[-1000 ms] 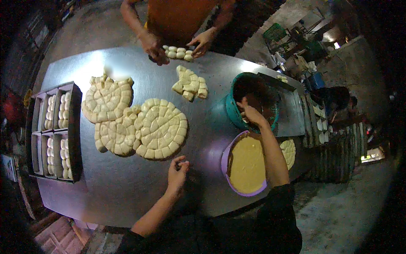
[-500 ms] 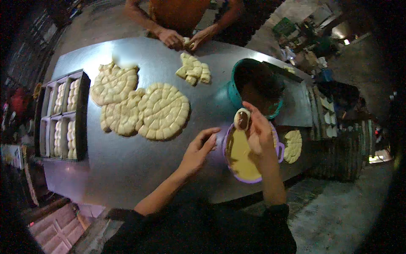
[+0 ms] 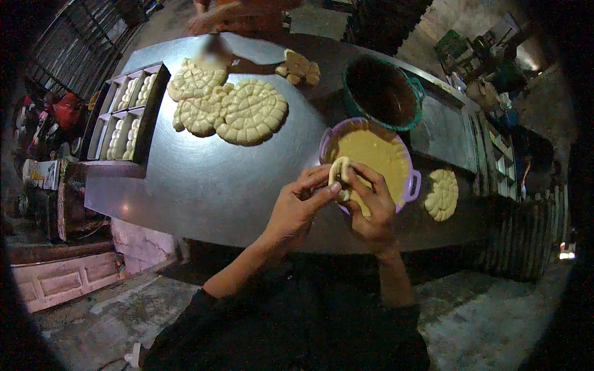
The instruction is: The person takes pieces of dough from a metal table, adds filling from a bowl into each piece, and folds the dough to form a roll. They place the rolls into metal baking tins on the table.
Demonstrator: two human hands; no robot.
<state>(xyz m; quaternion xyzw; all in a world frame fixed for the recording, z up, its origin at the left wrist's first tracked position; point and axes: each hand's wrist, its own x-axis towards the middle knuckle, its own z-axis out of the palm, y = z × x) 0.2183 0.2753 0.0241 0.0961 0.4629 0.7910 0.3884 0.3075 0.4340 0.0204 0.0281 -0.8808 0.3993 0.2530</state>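
Observation:
Between both hands is a small piece of pale dough (image 3: 340,168), its edge folded up into a loop. In the fold a little of something dark shows. My left hand (image 3: 302,203) pinches the dough's left side with thumb and fingers. From the right, the fingers of my right hand (image 3: 371,204) close on its other edge. Both hands are over the near left rim of a purple basin (image 3: 413,185) holding a smooth yellow mass. Behind it stands a teal tub (image 3: 416,104) with a dark brown filling inside.
On the metal table (image 3: 204,191) lie scored dough rounds (image 3: 252,114), a smaller dough cluster (image 3: 298,67) and another dough piece (image 3: 442,195) at right. Compartmented tins (image 3: 137,133) with dough rolls stand at left. Across the table is another person's arm (image 3: 244,8).
My left hand has come over to the dough, and both hands now pinch it. Its brown filling, plainly visible before, is mostly covered. My view has shifted; the other person leans leftward.

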